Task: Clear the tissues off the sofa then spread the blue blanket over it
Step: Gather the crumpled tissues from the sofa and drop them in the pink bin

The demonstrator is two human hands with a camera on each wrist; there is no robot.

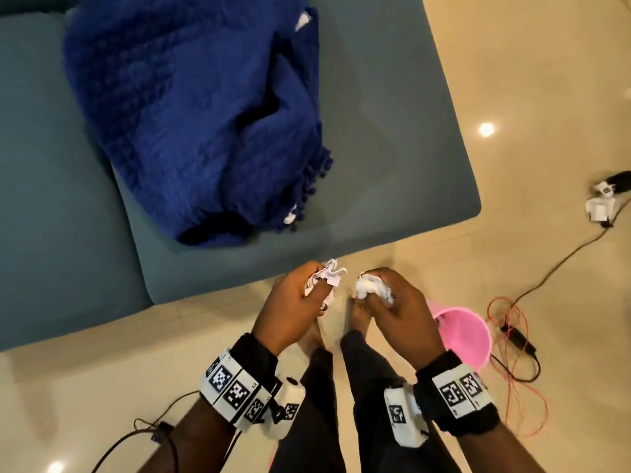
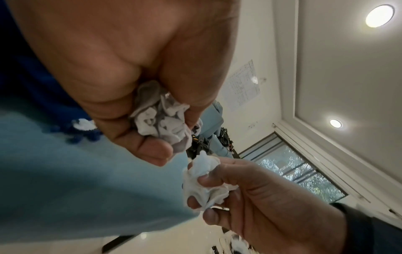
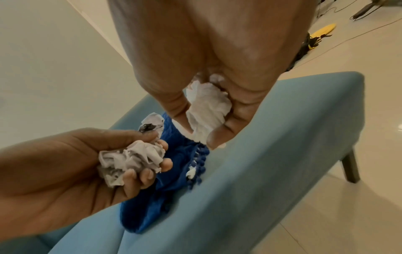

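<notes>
— So where does everything lie, starting with the biggest piece?

— The sofa (image 1: 392,138), teal, fills the upper left of the head view; its seat runs from the far left towards a rounded corner near the person's feet. On it lies the blue blanket (image 1: 191,114), bunched and folded rather than spread, its long axis running from the back of the seat towards the front edge, with a pom-pom fringe along its right side.

— And the tissues?

— Both are off the seat. The left hand (image 1: 290,308) has its fingers curled round a crumpled tissue (image 1: 329,273) marked with dark print, and the right hand (image 1: 399,308) is clenched round a plain white wad (image 1: 367,288). In the wrist views each wad bulges out between thumb and fingers.

— How are the hands posed?

— Side by side, close but not touching, backs up to the head camera, held over the floor just in front of the sofa's front edge. Each wrist carries a band with black-and-white markers.

— What about the room?

— A glossy cream tiled floor (image 1: 512,80). A pink bucket (image 1: 467,336) stands just right of the right hand, partly hidden by it. Cables (image 1: 505,322), black and red, trail across the floor on the right.
</notes>
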